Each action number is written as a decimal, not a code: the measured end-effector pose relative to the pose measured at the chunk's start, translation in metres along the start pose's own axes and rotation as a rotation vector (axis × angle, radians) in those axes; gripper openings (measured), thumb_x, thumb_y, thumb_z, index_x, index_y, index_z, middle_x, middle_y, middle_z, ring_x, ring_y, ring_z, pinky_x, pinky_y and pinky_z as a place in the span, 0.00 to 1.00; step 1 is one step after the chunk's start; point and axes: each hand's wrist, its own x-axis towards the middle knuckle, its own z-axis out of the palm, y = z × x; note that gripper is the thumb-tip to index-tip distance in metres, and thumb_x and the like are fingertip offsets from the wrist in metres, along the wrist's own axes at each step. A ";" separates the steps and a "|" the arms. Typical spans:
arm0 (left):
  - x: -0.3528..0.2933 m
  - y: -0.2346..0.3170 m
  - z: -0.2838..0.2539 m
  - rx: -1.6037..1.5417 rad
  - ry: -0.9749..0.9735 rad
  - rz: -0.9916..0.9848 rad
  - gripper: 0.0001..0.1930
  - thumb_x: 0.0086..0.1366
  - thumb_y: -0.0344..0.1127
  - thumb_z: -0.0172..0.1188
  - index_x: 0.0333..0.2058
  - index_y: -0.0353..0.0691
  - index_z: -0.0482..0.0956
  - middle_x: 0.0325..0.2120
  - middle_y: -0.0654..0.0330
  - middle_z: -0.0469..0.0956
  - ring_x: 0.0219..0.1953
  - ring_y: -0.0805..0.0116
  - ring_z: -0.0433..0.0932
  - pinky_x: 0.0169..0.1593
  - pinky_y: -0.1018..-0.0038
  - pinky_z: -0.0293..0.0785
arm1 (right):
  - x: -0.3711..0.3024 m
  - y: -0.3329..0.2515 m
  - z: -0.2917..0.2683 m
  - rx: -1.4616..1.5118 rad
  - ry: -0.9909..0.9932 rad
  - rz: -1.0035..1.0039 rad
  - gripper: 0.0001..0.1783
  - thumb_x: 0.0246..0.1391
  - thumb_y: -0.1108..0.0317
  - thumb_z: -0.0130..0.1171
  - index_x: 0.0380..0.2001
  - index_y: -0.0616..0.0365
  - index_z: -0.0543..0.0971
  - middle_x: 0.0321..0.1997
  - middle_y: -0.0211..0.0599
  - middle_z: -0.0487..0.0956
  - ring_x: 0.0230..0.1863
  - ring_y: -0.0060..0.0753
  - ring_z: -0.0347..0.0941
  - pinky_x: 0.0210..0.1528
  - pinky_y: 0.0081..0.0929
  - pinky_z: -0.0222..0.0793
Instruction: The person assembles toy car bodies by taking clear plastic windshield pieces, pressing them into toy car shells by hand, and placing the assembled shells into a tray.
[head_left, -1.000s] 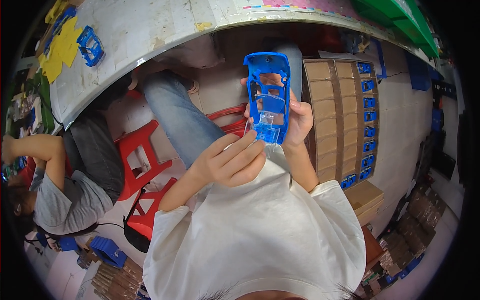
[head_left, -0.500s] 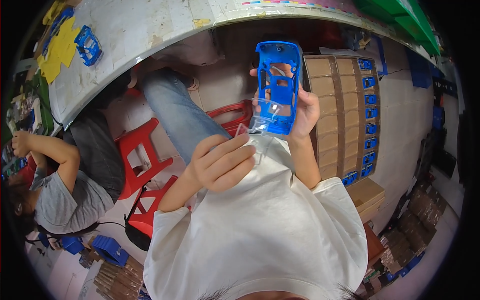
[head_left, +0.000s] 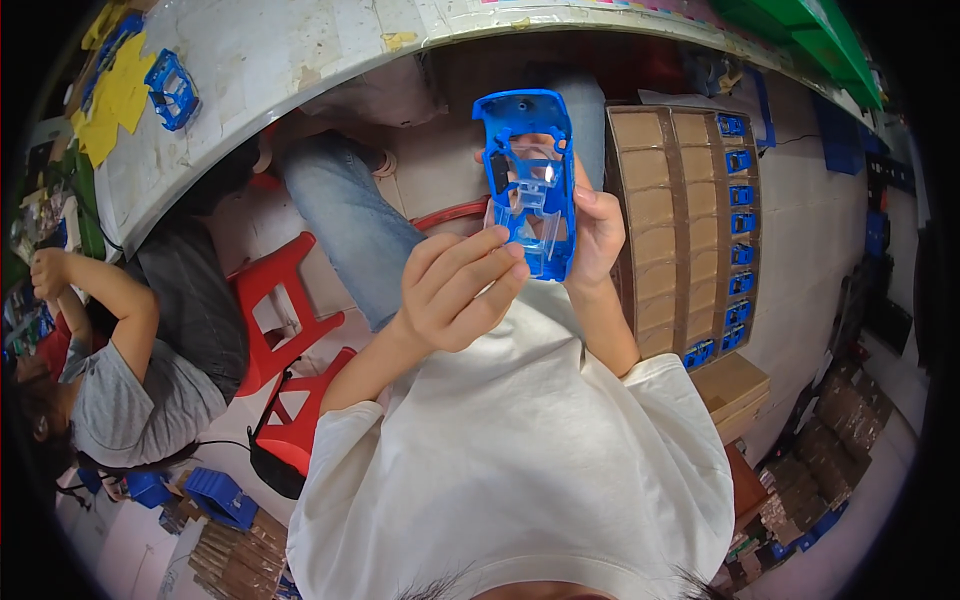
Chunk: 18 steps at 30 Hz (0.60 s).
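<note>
In front of my chest, my right hand holds a blue toy car body shell upright by its right side, some fingers hidden behind it. The shell has window openings and its hollow inner face is toward me. A clear plastic window piece overlaps the shell's middle and lower part. My left hand pinches the lower end of that clear piece with its fingertips, close against the shell's lower left edge. Whether the piece is seated in the shell, I cannot tell.
To the right stands a divided cardboard box with several blue shells in its right column. Another blue shell lies on the white table near yellow paper. Red stools and a seated co-worker are at left.
The blue shell has shifted left. My left hand has brought the clear window piece up from below the shell to lie over its inner face.
</note>
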 end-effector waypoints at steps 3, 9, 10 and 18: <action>-0.002 0.004 0.003 0.078 0.000 -0.019 0.14 0.43 0.23 0.63 0.29 0.43 0.72 0.31 0.64 0.77 0.37 0.68 0.77 0.35 0.75 0.64 | 0.000 0.005 -0.005 0.029 -0.017 0.021 0.28 0.46 0.59 0.42 0.51 0.59 0.58 0.50 0.40 0.65 0.37 0.26 0.69 0.41 0.23 0.68; 0.002 0.009 0.002 0.264 -0.135 -0.040 0.10 0.48 0.34 0.63 0.32 0.46 0.77 0.35 0.70 0.77 0.37 0.71 0.71 0.38 0.75 0.60 | 0.002 0.004 0.004 -0.112 0.049 0.004 0.31 0.48 0.53 0.41 0.52 0.63 0.58 0.52 0.50 0.64 0.48 0.40 0.66 0.47 0.33 0.67; 0.007 0.010 0.000 0.264 -0.199 -0.093 0.11 0.49 0.37 0.61 0.34 0.46 0.77 0.36 0.70 0.77 0.36 0.72 0.70 0.38 0.74 0.59 | 0.002 0.004 0.003 -0.112 0.048 0.006 0.31 0.48 0.53 0.41 0.52 0.63 0.58 0.52 0.50 0.64 0.48 0.40 0.66 0.47 0.33 0.67; 0.013 0.000 -0.017 0.038 -0.003 -0.214 0.13 0.40 0.29 0.62 0.28 0.43 0.74 0.32 0.62 0.75 0.35 0.68 0.69 0.37 0.74 0.61 | 0.001 0.003 0.004 -0.066 -0.074 0.027 0.24 0.52 0.56 0.43 0.48 0.63 0.62 0.51 0.41 0.66 0.38 0.23 0.67 0.42 0.22 0.67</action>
